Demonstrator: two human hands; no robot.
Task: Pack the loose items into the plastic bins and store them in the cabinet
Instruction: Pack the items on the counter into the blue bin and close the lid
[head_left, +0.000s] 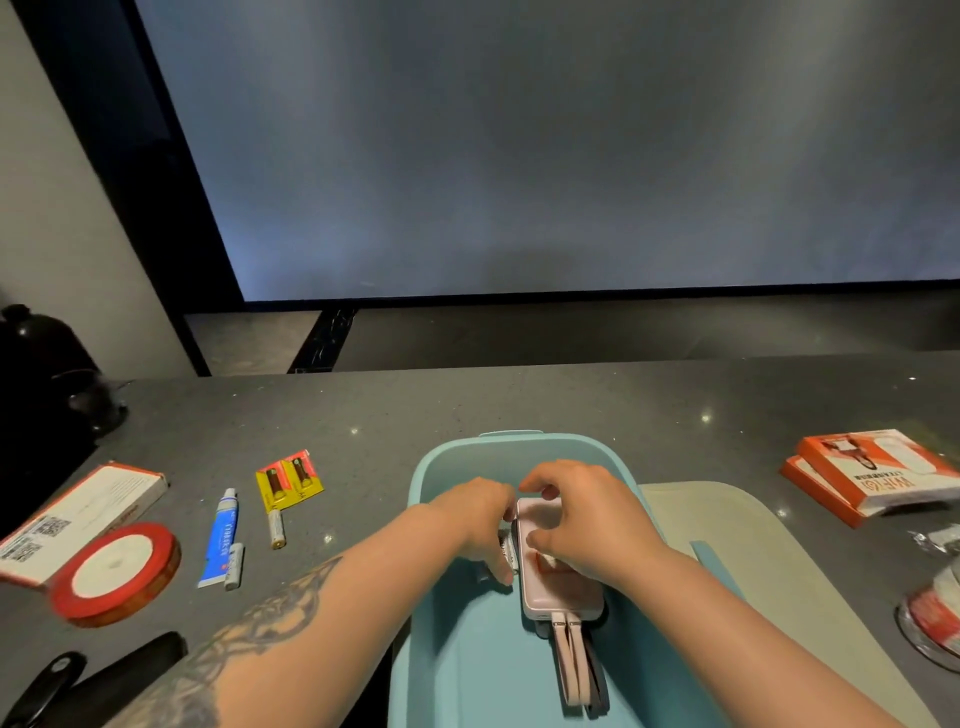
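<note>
Both hands work inside the teal plastic bin (519, 670) at the near edge of the desk (415, 410). Right hand (587, 525) has its grip closed over the far end of a pink power bank (563, 592), fingers curled across the top and thumb on the side facing the other hand; the power bank lies flat on the bin floor, long axis running from the far wall toward the near rim, with its pink strap (566, 660) trailing toward the near edge. Left hand (478, 519) sits just beside it, fingers curled down and pinching a small pale item (506, 552) that touches the power bank's left flank; what that item is I cannot tell.

My reading is that the packing step is in hand: things are being seated and tidied in the bin, with storage in the cabinet not yet begun. Much remains loose. Toward the left edge of the desk lie a blister pack of batteries (289, 480), a single battery (276, 529), a blue tube (221, 540), a red ribbon roll (117, 571) and a white box (78, 514); near the right edge, stacked orange boxes (878, 475). A pale lid (727, 571) lies just right of the bin.

Next probably calls for letting go once both items lie snug, then reaching left for the batteries, leaving floor room for the boxes
</note>
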